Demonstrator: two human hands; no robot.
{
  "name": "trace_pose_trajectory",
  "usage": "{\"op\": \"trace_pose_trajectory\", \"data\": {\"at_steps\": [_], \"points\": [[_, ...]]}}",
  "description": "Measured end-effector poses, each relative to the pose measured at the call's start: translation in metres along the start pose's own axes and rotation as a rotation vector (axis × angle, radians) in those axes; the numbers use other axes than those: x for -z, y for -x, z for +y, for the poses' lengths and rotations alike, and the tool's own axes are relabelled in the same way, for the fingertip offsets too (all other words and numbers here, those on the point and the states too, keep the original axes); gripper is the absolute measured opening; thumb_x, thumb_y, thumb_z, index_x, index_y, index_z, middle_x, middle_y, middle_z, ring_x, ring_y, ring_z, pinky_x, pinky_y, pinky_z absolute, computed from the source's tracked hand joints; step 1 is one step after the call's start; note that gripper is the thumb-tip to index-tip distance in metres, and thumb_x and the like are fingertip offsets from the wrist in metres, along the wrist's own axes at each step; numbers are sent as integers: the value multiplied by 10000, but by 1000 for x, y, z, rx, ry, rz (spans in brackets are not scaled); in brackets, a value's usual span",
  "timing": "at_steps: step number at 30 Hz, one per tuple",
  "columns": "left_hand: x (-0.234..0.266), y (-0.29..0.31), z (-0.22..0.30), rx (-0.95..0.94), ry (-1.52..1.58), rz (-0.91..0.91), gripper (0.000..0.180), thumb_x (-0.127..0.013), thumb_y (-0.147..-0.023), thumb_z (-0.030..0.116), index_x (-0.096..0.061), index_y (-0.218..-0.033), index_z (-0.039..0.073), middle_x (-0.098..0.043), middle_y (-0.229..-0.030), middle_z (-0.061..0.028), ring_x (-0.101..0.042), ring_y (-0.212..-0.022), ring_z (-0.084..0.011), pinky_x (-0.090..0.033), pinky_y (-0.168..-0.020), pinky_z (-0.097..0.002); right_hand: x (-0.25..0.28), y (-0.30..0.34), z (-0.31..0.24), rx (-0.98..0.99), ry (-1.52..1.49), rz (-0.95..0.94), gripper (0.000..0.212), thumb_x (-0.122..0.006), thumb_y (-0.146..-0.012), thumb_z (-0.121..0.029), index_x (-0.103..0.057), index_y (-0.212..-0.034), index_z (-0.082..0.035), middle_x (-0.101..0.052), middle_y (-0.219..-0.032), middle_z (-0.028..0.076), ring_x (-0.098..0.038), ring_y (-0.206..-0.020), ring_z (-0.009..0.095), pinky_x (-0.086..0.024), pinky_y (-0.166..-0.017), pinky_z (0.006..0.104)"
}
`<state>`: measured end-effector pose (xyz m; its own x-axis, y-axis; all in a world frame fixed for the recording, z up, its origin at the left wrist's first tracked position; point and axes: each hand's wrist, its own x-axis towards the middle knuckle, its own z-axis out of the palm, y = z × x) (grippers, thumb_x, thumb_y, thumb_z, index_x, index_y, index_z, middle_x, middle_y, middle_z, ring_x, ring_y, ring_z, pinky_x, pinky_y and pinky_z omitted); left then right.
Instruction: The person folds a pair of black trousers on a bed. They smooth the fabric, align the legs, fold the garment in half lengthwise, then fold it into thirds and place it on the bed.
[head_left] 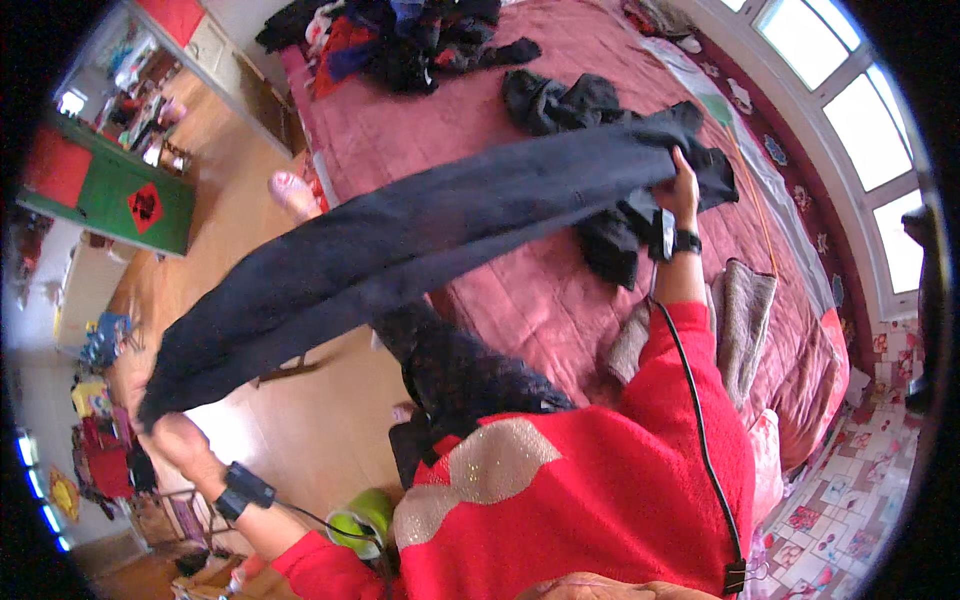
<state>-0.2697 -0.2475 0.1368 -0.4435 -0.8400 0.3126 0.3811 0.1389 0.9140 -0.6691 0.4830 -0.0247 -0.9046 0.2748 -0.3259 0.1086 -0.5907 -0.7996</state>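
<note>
A pair of dark trousers is stretched lengthwise between my hands, running from the lower left up to the right. My left hand grips the narrow leg end, out over the floor; its fingers are partly hidden by the cloth. At the other end, above the bed, my right hand is closed on the wider part, the thumb on top. Both wrists wear black straps with devices. Beneath and behind the raised trousers, another dark garment lies crumpled on the pink quilted bedcover.
A heap of dark, blue and red clothes sits at the bed's far left. Folded brown cloth lies by my right arm. A green bin stands on the wooden floor near my left forearm. Windows line the right wall.
</note>
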Motion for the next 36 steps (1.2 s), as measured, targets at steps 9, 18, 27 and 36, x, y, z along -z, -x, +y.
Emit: {"op": "trace_pose_trajectory", "data": {"at_steps": [9,18,27,36], "points": [[-92,108,-173,793,-214,-35,332,-553,-821,-82,-645,-1107,57,-624,-1121,-76,-608,-1015,-221,-521,-885,-346,196,52,92,-202,424,572,308,-695,-871,-308,-666,-1036,-50,-667,-962,93,-651,-770,269,-535,-577,416],[-73,118,-194,758,-180,-29,331,-601,-858,-6,-625,-1175,87,-662,-1153,-78,-631,-1046,-219,-537,-889,-350,199,69,89,380,1283,393,583,-799,-766,-296,-581,-1191,41,-669,-1078,199,-670,-983,331,-558,-828,462],[-60,131,-209,996,118,20,623,-592,-937,495,-505,-1345,33,-546,-1322,-97,-499,-1238,-240,-414,-1066,-390,66,131,139,665,1214,101,423,-723,-802,-135,-639,-1194,-2,-643,-1219,188,-598,-1151,350,-452,-1031,410],[-87,140,-180,979,64,66,932,-646,-803,733,-458,-1436,75,-475,-1461,-113,-421,-1339,-260,-341,-1115,-432,-53,180,238,450,1480,-667,502,-700,-800,-159,-590,-1284,-86,-606,-1290,164,-564,-1182,380,-462,-995,467]]}}
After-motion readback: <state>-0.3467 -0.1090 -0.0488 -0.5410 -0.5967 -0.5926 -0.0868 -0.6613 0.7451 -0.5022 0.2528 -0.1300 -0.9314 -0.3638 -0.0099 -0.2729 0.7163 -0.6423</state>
